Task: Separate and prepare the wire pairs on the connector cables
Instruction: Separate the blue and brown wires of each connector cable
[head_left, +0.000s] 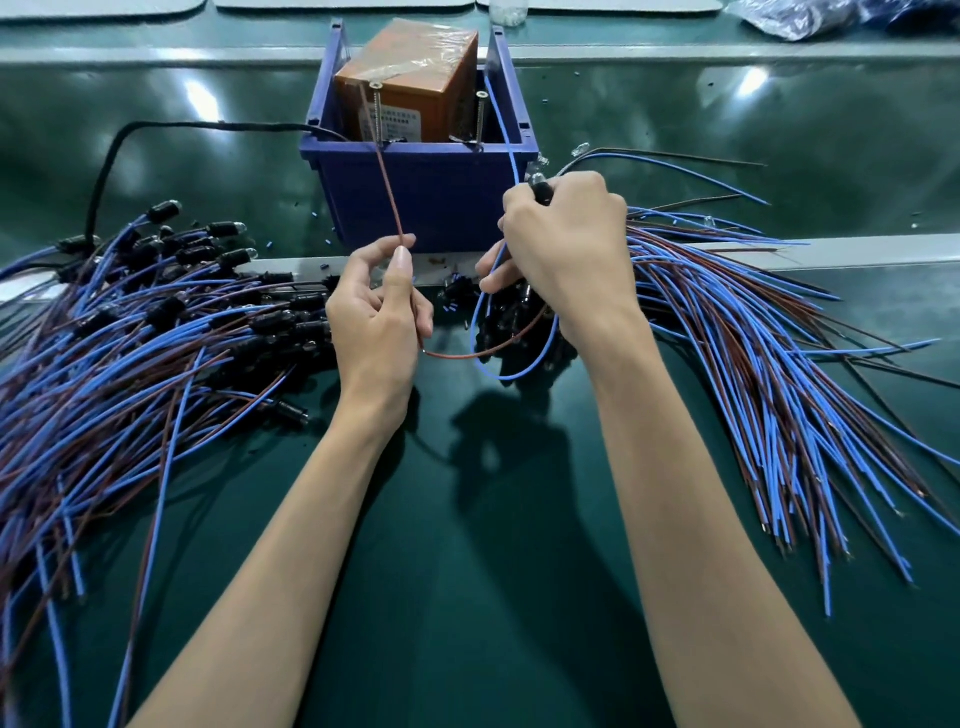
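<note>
My left hand (379, 317) pinches a red-brown wire (390, 195) between thumb and forefinger; the wire runs up to a screw on the orange block (410, 83) in the blue bin (431, 192). My right hand (566, 244) grips a black connector (543, 191) and a blue wire (506, 140) that rises to the second screw on the block. Both wires loop below my hands and meet near the right palm. A pile of black-connector cables (156, 322) with blue and brown wires lies to the left. A second fan of cables (753, 332) lies to the right.
A black cord (111, 156) curves from the bin across the left of the green mat (493, 545). A pale metal rail (779, 252) crosses the table behind my hands. Small blue insulation scraps (318, 214) lie near the bin. A plastic bag (810, 18) sits at the far right.
</note>
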